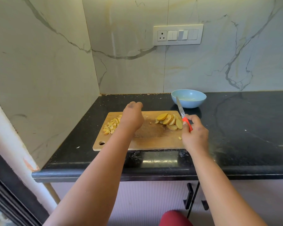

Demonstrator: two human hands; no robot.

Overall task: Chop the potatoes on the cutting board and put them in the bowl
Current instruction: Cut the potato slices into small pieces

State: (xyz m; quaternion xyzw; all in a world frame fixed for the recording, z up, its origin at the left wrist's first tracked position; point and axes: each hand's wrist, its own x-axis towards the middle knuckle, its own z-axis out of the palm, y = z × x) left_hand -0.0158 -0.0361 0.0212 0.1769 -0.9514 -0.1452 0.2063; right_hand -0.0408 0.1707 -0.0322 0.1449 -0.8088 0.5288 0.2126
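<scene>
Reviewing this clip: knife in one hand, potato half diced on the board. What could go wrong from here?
1. The right hand holds the knife blade-up near the blue bowl; a swing could knock the bowl.
2. The left hand hovers over the cutting board between the diced pieces and the slices, possibly in the blade's path.
3. One piece at the board's edge may fall off.

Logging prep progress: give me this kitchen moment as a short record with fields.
surface: black counter, marble-look wall behind
board: wooden cutting board
diced potato: pile at the board's left end
sliced potato: fanned slices at the board's right end
bowl: blue bowl behind the board, no potato visible inside
knife: red-handled knife, blade pointing toward the bowl
right hand: holds the knife
left hand: over the board beside the diced pile, grip unclear
progress: slices not yet diced
</scene>
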